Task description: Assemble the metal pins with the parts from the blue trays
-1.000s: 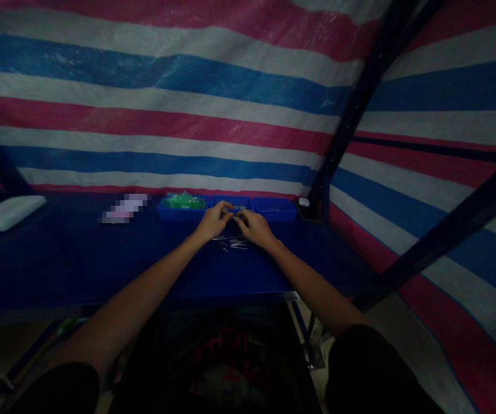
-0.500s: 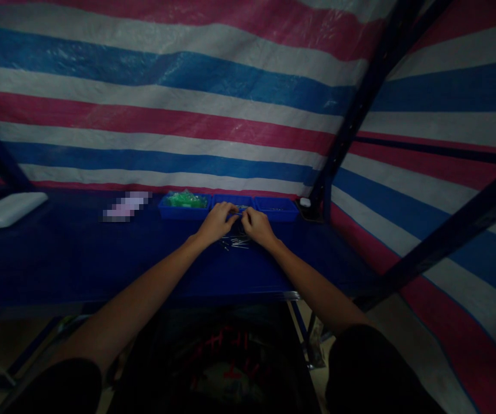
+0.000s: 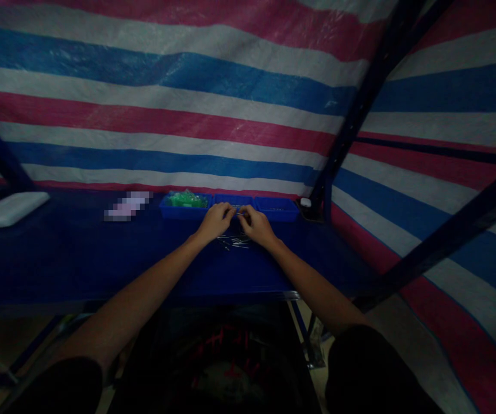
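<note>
Both hands meet over the blue table, close in front of the small blue trays. My left hand [image 3: 216, 222] is pinched closed, its fingertips at one end of a thin metal piece [image 3: 238, 214]. From the other side my right hand [image 3: 256, 223] pinches the same slender piece between thumb and finger. It is too small and dark to tell its exact kind. Just below the hands, several thin metal pins [image 3: 238, 242] lie loose on the tabletop. Behind the fingers stands the middle blue tray [image 3: 220, 199], partly hidden, with small shiny pieces in it.
A left tray [image 3: 186, 213] holds green items in clear plastic; a right tray [image 3: 277, 216] has small metal bits. A white device [image 3: 12, 209] lies on the table [image 3: 79, 259] at far left, near a blurred-out patch. A dark frame post [image 3: 351, 126] rises at right against striped sheeting.
The fingertips have shifted slightly, and a small gap now shows between my hands. My right fingers have moved a little left. The trays and loose pins look the same.
</note>
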`<state>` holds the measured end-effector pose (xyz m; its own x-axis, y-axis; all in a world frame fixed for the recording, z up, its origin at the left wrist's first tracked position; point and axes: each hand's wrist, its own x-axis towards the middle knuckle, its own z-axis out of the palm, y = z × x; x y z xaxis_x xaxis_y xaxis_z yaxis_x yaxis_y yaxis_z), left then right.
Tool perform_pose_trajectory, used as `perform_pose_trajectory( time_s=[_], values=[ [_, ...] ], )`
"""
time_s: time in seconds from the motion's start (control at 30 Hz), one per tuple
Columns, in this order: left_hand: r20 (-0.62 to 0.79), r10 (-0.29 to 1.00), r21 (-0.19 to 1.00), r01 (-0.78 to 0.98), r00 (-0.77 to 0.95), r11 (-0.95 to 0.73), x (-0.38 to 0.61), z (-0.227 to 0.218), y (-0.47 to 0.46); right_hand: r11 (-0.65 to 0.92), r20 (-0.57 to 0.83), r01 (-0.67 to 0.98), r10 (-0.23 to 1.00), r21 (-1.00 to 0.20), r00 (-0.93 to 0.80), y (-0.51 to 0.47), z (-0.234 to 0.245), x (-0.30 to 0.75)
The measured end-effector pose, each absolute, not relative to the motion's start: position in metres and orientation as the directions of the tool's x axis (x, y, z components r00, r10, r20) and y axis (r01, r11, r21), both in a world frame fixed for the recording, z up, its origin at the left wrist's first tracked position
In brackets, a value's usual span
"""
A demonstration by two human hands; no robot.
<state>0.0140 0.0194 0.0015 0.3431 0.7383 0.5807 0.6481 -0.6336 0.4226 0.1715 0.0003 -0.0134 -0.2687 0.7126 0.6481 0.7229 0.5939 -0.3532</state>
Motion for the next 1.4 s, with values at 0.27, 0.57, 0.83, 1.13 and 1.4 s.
perform_pose_trajectory(
  time_s=[0.27,0.57,0.83,1.13,1.4],
  values=[
    [0.586,0.766,0.617,0.467,0.264,-0.633,0.013,0.008,0.014,0.577,0.708,0.745,0.676,-0.334,-0.205,-0.002,-0.010,0.172],
    [0.590,0.738,0.571,0.477,0.327,-0.668,0.013,0.005,0.017,0.558,0.680,0.756,0.703,-0.343,-0.210,-0.006,-0.008,0.170],
    [0.372,0.743,0.384,0.637,0.556,-0.669,-0.010,0.013,0.024,0.406,0.660,0.874,0.738,-0.268,-0.140,-0.003,-0.002,0.179],
    [0.155,0.776,0.336,0.706,0.611,-0.624,-0.027,0.002,0.038,-0.210,0.516,0.871,0.735,-0.445,0.441,0.014,0.001,0.238],
    [0.050,0.790,0.349,0.730,0.612,-0.588,-0.021,0.007,0.026,-0.204,0.476,0.879,0.777,-0.431,0.413,0.017,-0.007,0.234]
  ],
)
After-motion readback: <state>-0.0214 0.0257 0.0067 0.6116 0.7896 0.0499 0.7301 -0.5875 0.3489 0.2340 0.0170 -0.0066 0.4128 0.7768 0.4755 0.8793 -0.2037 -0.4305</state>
